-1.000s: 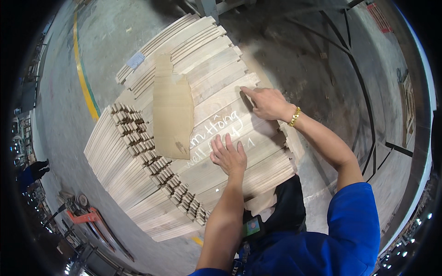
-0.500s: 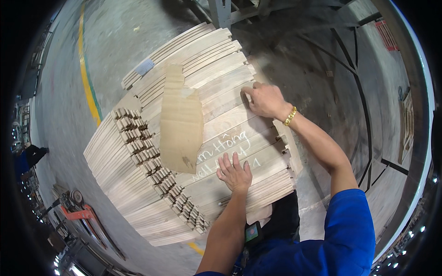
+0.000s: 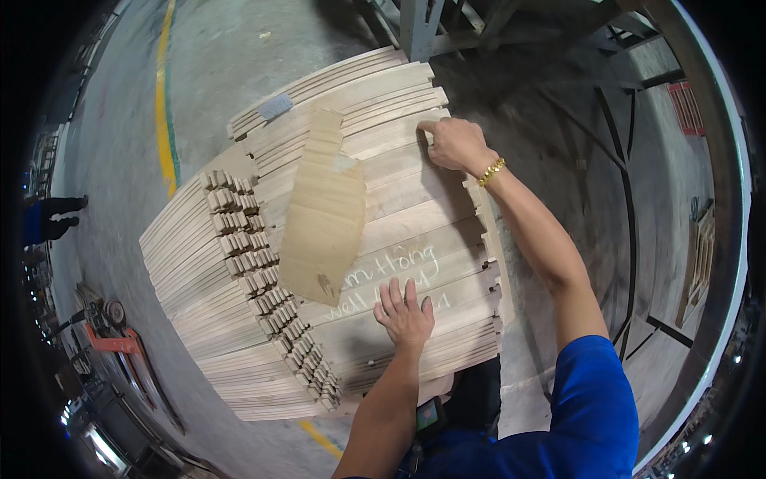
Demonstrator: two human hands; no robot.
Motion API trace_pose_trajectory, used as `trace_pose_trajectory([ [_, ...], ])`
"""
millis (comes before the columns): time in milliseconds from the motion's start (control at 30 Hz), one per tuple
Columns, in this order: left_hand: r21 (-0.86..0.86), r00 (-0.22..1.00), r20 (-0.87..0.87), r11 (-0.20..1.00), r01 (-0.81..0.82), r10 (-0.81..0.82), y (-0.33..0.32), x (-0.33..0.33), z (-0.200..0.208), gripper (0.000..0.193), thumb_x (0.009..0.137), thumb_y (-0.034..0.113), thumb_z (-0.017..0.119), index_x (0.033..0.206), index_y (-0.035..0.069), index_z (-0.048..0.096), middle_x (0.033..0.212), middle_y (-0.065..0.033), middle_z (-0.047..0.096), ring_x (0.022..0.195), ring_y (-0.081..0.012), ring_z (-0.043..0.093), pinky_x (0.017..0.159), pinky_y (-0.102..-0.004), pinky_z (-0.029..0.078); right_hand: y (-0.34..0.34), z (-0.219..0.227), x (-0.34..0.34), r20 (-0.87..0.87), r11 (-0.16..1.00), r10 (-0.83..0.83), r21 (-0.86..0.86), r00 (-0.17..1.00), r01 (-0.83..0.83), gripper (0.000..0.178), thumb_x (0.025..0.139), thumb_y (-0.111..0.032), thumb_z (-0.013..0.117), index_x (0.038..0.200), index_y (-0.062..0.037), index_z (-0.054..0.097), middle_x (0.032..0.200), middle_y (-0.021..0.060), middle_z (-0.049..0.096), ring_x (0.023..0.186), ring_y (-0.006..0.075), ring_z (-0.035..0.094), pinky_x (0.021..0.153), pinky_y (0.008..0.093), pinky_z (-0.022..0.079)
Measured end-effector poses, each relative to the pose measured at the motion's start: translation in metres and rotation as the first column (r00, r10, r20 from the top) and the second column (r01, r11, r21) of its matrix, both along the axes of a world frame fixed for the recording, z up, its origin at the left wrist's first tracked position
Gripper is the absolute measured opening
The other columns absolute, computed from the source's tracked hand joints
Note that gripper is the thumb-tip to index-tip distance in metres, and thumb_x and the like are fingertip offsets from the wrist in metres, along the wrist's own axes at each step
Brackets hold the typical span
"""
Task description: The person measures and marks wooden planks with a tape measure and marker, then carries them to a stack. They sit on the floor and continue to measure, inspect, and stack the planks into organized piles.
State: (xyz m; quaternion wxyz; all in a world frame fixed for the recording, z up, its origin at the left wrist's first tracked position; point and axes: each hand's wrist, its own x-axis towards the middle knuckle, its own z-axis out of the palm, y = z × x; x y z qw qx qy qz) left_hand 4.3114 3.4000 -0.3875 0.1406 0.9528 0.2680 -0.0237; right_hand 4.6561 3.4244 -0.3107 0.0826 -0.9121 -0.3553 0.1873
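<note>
A big stack of pale curved wooden slats (image 3: 239,263) fills the middle of the view, its top boards chalk-marked. My left hand (image 3: 405,313) lies flat, fingers spread, on the near top board over the chalk writing. My right hand (image 3: 455,144) reaches to the far right edge of the stack and presses its fingers on a top board (image 3: 383,164). It wears a gold bracelet. A ragged piece of brown cardboard (image 3: 323,211) lies on top of the stack, left of both hands.
Grey concrete floor surrounds the stack, with a yellow line (image 3: 166,120) at the left. A metal frame (image 3: 415,28) stands behind. A red pallet jack (image 3: 112,339) sits lower left. Another person's legs (image 3: 52,217) show at the far left edge.
My right hand has slid farther away along the stack's right edge. The left hand stays flat on the chalk-marked board. The view has shifted so the stack sits more centred.
</note>
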Motion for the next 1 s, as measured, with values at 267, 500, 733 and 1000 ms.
trace_pose_trajectory([
  [267,-0.011,0.999,0.039,1.0,0.015,-0.014,0.001,-0.001,-0.001,0.065,0.079,0.037,0.061,0.134,0.013,0.035,0.142,-0.0156,0.024,0.134,-0.0357,0.015,0.102,-0.0552,0.012,0.035,-0.003,0.026,0.045,1.0,0.0,0.006,0.999,-0.001,0.041,0.072,-0.015,0.051,0.11,-0.0134,0.063,0.093,0.0178,0.066,0.089,0.0346,0.064,0.077,0.0419,0.051],
  [500,-0.024,1.0,0.0,1.0,0.009,-0.009,0.001,-0.002,-0.001,0.066,0.079,0.037,0.061,0.134,0.013,0.034,0.141,-0.0163,0.025,0.134,-0.0361,0.017,0.101,-0.0559,0.014,0.057,-0.005,0.049,0.057,0.999,-0.022,0.041,0.998,0.02,0.049,0.073,-0.017,0.053,0.121,-0.0161,0.057,0.099,0.0178,0.065,0.096,0.0339,0.061,0.082,0.0424,0.049],
  [733,-0.007,1.0,0.004,1.0,0.012,-0.012,0.002,0.0,-0.003,0.066,0.078,0.038,0.061,0.134,0.015,0.034,0.14,-0.016,0.027,0.132,-0.0365,0.02,0.1,-0.0555,0.016,0.081,-0.009,0.068,0.03,0.997,0.026,-0.074,0.999,-0.024,0.037,0.073,-0.018,0.052,0.109,-0.0172,0.064,0.101,0.015,0.066,0.097,0.0327,0.062,0.082,0.0429,0.049],
  [1000,0.022,0.999,0.038,1.0,0.012,-0.013,0.002,-0.001,-0.003,0.065,0.077,0.039,0.061,0.133,0.017,0.036,0.139,-0.0146,0.028,0.131,-0.0354,0.021,0.1,-0.0543,0.016,0.106,-0.003,0.07,0.077,0.998,-0.028,0.065,0.997,0.023,0.037,0.075,-0.017,0.049,0.109,-0.0138,0.064,0.102,0.0171,0.065,0.097,0.0348,0.062,0.084,0.0438,0.049],
])
